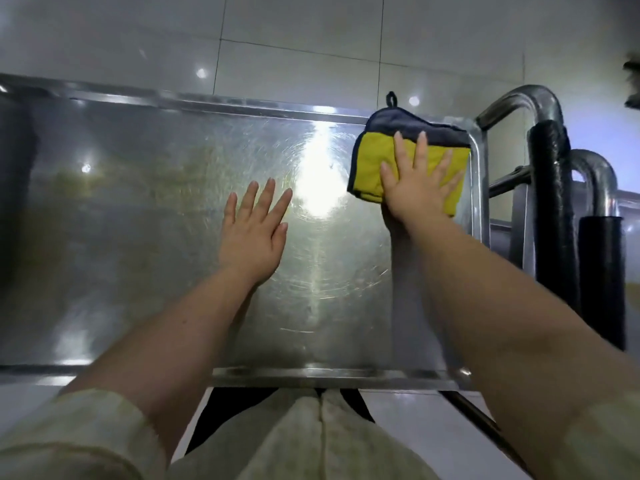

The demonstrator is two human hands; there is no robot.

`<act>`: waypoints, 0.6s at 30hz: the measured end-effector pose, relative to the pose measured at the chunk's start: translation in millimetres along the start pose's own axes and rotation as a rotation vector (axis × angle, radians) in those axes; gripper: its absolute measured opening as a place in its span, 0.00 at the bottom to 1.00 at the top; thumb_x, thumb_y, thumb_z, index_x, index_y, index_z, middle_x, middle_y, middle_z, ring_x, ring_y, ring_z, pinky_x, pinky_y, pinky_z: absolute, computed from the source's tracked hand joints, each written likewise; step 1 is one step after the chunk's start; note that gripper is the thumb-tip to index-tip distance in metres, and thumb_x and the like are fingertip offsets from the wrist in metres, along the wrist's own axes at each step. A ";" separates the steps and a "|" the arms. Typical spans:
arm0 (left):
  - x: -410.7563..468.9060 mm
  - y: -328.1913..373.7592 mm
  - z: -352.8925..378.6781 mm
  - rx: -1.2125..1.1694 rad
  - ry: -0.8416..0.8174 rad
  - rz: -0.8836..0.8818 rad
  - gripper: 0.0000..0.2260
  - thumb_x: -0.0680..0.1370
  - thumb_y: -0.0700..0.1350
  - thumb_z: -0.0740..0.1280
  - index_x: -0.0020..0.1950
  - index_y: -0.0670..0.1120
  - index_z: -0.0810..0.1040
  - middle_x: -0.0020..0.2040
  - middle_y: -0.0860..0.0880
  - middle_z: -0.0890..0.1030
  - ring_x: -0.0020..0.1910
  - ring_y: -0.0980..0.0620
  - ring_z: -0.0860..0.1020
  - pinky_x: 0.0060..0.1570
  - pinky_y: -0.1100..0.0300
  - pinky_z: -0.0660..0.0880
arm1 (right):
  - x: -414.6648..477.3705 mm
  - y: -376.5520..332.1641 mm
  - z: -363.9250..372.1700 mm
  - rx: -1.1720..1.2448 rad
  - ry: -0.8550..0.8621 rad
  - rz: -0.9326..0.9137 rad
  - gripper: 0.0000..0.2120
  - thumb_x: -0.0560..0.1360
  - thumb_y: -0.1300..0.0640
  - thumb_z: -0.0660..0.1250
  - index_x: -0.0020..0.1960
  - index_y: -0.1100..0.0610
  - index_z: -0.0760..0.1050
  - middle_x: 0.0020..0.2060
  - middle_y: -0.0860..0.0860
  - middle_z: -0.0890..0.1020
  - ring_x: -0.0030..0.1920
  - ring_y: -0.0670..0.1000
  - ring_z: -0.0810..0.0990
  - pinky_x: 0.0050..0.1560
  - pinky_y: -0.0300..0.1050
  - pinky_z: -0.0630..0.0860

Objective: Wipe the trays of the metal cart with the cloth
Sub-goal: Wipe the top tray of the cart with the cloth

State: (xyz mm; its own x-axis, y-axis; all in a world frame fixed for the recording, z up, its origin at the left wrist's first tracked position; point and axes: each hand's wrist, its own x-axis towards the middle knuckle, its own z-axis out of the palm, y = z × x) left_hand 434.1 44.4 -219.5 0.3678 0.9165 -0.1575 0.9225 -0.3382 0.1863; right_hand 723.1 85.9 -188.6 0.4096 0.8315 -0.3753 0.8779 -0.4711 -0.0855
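The metal cart's top tray (145,209) fills the view, a scratched steel sheet with a low raised rim. A folded yellow cloth with a dark blue edge and hanging loop (372,161) lies in the tray's far right corner. My right hand (420,183) presses flat on the cloth with fingers spread and straight. My left hand (254,230) hovers or rests flat on the bare middle of the tray, fingers straight, holding nothing.
Bent steel handle tubes with black foam grips (554,202) rise at the tray's right end. Pale floor tiles (311,36) lie beyond the far rim. A bright light glare (318,168) reflects on the tray between my hands. My pale clothing shows below the near rim.
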 end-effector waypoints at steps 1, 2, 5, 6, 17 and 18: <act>0.6 0.2 -0.3 0.003 -0.002 -0.008 0.25 0.82 0.55 0.45 0.81 0.56 0.50 0.81 0.50 0.50 0.80 0.46 0.48 0.76 0.44 0.42 | -5.7 3.6 1.6 -0.023 0.012 -0.016 0.28 0.79 0.33 0.41 0.77 0.34 0.38 0.79 0.44 0.40 0.77 0.65 0.38 0.71 0.72 0.37; 0.9 0.5 -0.4 0.005 -0.005 -0.015 0.25 0.82 0.56 0.45 0.80 0.57 0.50 0.81 0.50 0.50 0.80 0.46 0.48 0.76 0.44 0.42 | -18.2 8.6 6.4 -0.035 0.025 -0.037 0.28 0.79 0.33 0.41 0.77 0.34 0.38 0.79 0.44 0.40 0.77 0.65 0.38 0.72 0.72 0.37; 1.2 3.1 0.5 0.011 -0.011 -0.031 0.25 0.82 0.56 0.45 0.80 0.57 0.50 0.81 0.50 0.50 0.79 0.46 0.49 0.76 0.44 0.42 | -89.6 35.6 31.2 -0.024 0.017 -0.090 0.28 0.79 0.32 0.40 0.77 0.34 0.38 0.79 0.45 0.41 0.77 0.65 0.38 0.72 0.71 0.36; 1.7 3.7 0.6 0.009 -0.011 -0.034 0.25 0.82 0.56 0.45 0.80 0.58 0.50 0.81 0.50 0.50 0.79 0.46 0.49 0.76 0.44 0.42 | -121.2 47.2 41.0 -0.017 0.000 -0.093 0.29 0.79 0.32 0.40 0.77 0.35 0.38 0.79 0.45 0.41 0.77 0.65 0.38 0.72 0.71 0.38; -1.9 1.4 1.1 0.004 0.000 -0.001 0.25 0.82 0.55 0.43 0.80 0.57 0.48 0.81 0.50 0.49 0.80 0.45 0.47 0.76 0.43 0.42 | -160.7 79.8 46.2 -0.067 -0.068 -0.088 0.29 0.75 0.29 0.32 0.74 0.31 0.31 0.78 0.44 0.35 0.76 0.64 0.33 0.73 0.69 0.35; -1.9 1.5 1.2 0.007 -0.001 -0.003 0.25 0.82 0.55 0.43 0.80 0.57 0.48 0.81 0.50 0.49 0.80 0.45 0.48 0.76 0.43 0.42 | -125.3 72.0 33.8 -0.061 -0.021 -0.062 0.28 0.76 0.30 0.34 0.75 0.31 0.32 0.78 0.44 0.36 0.77 0.64 0.35 0.73 0.69 0.35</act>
State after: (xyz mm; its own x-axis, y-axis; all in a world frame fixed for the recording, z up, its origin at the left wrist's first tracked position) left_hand 435.0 42.0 -220.0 0.3656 0.9170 -0.1593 0.9242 -0.3375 0.1787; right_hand 726.6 -62.1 -178.9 0.3493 0.8516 -0.3908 0.9152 -0.3996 -0.0527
